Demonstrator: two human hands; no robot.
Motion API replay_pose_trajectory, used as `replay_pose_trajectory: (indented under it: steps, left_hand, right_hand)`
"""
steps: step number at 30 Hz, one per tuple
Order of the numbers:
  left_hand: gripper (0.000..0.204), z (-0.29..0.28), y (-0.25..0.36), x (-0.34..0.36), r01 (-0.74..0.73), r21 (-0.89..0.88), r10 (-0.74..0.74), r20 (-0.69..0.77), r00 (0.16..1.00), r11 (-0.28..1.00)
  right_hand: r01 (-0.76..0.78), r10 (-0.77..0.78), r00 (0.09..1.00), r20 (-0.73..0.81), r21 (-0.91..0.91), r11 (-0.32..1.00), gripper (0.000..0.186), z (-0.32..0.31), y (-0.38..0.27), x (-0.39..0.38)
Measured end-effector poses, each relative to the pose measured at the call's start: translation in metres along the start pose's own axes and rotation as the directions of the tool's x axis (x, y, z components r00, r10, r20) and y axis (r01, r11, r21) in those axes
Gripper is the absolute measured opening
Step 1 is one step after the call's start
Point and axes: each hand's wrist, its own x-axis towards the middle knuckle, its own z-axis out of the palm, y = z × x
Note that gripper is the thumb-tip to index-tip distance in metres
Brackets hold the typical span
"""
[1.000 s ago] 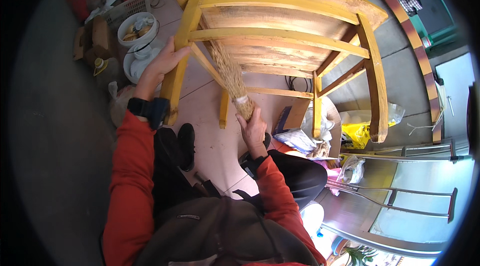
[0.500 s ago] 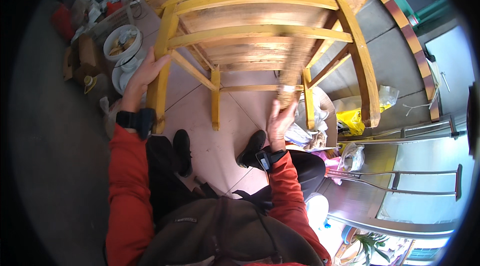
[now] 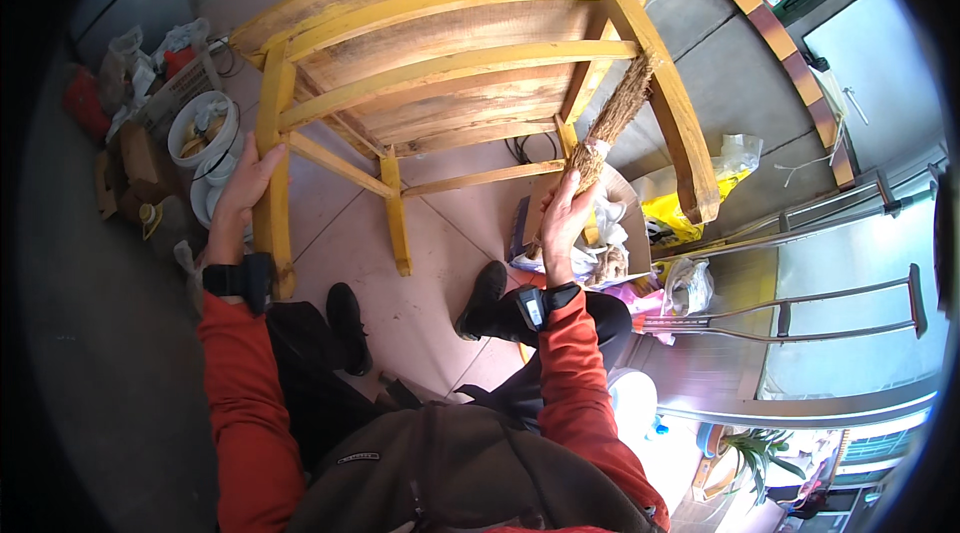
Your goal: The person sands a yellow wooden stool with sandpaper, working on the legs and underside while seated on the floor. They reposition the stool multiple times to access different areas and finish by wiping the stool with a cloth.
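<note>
A yellow wooden table (image 3: 460, 58) is tipped so that its underside, legs and crossbars face me. My left hand (image 3: 245, 188) is closed round its left leg, with the thumb along the near side. Held in my right hand (image 3: 565, 218) is a short, coarse brown straw brush (image 3: 622, 113), a bundle of fibres with a pale band near my fingers. Its far end lies against the right leg (image 3: 665, 103), where the long crossbar joins. Part of the brush's lower end is hidden in my grip.
White buckets (image 3: 190, 151), a cardboard box (image 3: 150, 173) and bags stand at the left. Below the right leg is an open carton (image 3: 630, 233) of bags, beside a yellow bag (image 3: 670, 218). Metal crutches (image 3: 850, 318) lie at the right. My shoes (image 3: 345, 328) are on the tiles.
The brush, blurred before, has swung right from the middle of the crossbar to the right leg. The table sits further left in view, my left hand still on its leg.
</note>
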Motion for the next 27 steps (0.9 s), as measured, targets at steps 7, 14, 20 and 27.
replay_pose_trajectory:
  steps: [7, 14, 20, 27]
  left_hand:
    - [0.050, -0.004, -0.013, 0.009, -0.086, 0.043, 0.084, 0.028, 0.996, 0.995]
    - [0.050, -0.008, -0.015, -0.002, -0.039, 0.023, 0.038, 0.038, 0.999, 0.999]
    - [0.052, -0.003, -0.011, -0.009, -0.048, 0.032, 0.048, 0.016, 0.999, 0.998]
    - [0.054, -0.004, -0.013, -0.006, -0.027, 0.042, 0.026, 0.018, 0.999, 0.999]
  right_hand:
    - [-0.308, 0.273, 0.926, 0.262, 0.102, 0.946, 0.032, -0.007, -0.006, -0.048]
    - [0.081, -0.179, 0.919, 0.352, 0.275, 0.958, 0.048, -0.033, -0.092, -0.073]
    - [0.607, -0.539, 0.781, 0.314, -0.585, 0.538, 0.062, -0.055, -0.250, -0.027]
    - [0.780, -0.503, 0.376, 0.778, -0.559, -0.282, 0.042, -0.001, -0.286, 0.001]
